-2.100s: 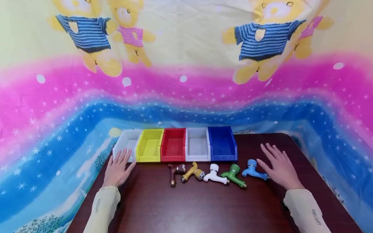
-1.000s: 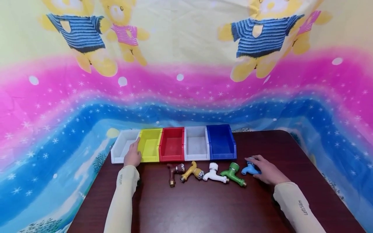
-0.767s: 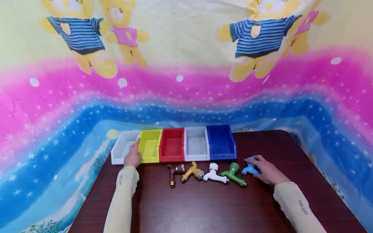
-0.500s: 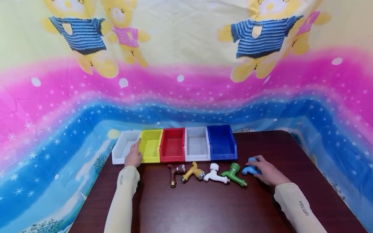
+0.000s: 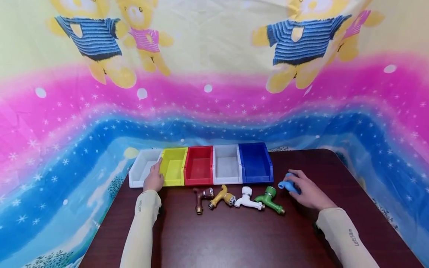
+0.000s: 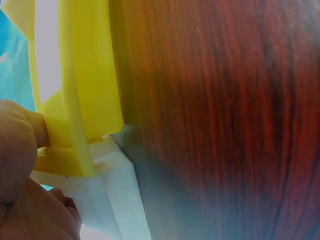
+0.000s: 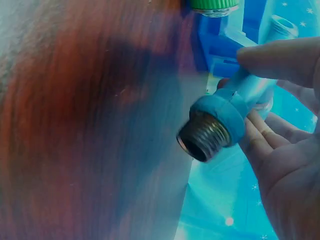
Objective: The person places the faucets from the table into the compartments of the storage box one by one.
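Observation:
My right hand [image 5: 309, 190] grips a light blue tap [image 5: 289, 184] between thumb and fingers. In the right wrist view the tap's threaded brass end [image 7: 204, 137] points away from the palm, above the tabletop. My left hand [image 5: 154, 180] pinches the adjoining walls of the left white bin [image 5: 136, 182] and the yellow bin [image 5: 172, 183]; its thumb [image 6: 17, 145] lies on the yellow side. A green tap [image 5: 270, 201] lies nearest the right hand. Left of it lie a white tap [image 5: 247, 201], a yellow tap [image 5: 221, 198] and a dark brown tap [image 5: 200, 201].
The row of bins continues rightward with a red bin [image 5: 198, 181], a second white bin [image 5: 227, 181] and a blue bin [image 5: 257, 179]. They stand toward the back of the dark wooden table [image 5: 221, 238]. Behind hangs a printed cloth [image 5: 207, 108].
My right hand has come to the blue tap, gripped it and raised it off the table. Earlier, my left hand moved right from beside the white bin to the bin walls, where it stays.

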Motion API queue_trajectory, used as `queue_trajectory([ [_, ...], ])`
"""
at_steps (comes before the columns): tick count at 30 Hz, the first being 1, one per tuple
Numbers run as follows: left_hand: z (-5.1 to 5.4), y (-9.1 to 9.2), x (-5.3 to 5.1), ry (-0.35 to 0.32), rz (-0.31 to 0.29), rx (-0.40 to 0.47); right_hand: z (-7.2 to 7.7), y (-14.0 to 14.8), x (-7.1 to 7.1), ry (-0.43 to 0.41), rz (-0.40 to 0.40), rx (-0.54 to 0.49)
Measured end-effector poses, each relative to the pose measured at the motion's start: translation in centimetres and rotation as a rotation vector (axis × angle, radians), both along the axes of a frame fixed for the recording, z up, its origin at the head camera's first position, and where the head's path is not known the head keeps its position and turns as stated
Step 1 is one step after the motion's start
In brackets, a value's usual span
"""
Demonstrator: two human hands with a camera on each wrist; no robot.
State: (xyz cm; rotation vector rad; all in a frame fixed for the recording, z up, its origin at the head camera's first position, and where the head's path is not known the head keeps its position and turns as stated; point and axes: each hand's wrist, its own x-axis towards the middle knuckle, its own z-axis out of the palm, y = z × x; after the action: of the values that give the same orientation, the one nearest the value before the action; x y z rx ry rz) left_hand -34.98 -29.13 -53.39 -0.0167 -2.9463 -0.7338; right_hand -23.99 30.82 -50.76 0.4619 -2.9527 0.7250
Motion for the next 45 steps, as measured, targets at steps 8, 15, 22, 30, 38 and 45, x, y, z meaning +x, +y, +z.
queue_trajectory([
  [8, 0.0, -0.1, 0.0, -0.036, -0.005, -0.001, 0.8, -0.6, -0.5, 0.049, -0.020, -0.101],
  [15, 0.0, -0.2, -0.2, -0.055, 0.002, 0.011, 1.3, -1.2, -1.1, 0.126, -0.027, -0.235],
  [22, 0.3, -0.1, -0.1, -0.064, 0.009, 0.008, 1.8, -1.8, -1.7, 0.168, -0.026, -0.309],
  [30, 0.4, 0.1, 0.0, -0.084, 0.008, 0.013, 2.2, -2.8, -2.5, 0.157, -0.030, -0.368],
  [38, 0.5, 0.0, -0.1, -0.068, 0.013, 0.011, 2.6, -4.3, -3.7, 0.203, -0.014, -0.433],
  [45, 0.6, 0.0, -0.2, -0.090, 0.019, 0.026, 3.1, -5.6, -4.6, 0.224, -0.036, -0.456],
])
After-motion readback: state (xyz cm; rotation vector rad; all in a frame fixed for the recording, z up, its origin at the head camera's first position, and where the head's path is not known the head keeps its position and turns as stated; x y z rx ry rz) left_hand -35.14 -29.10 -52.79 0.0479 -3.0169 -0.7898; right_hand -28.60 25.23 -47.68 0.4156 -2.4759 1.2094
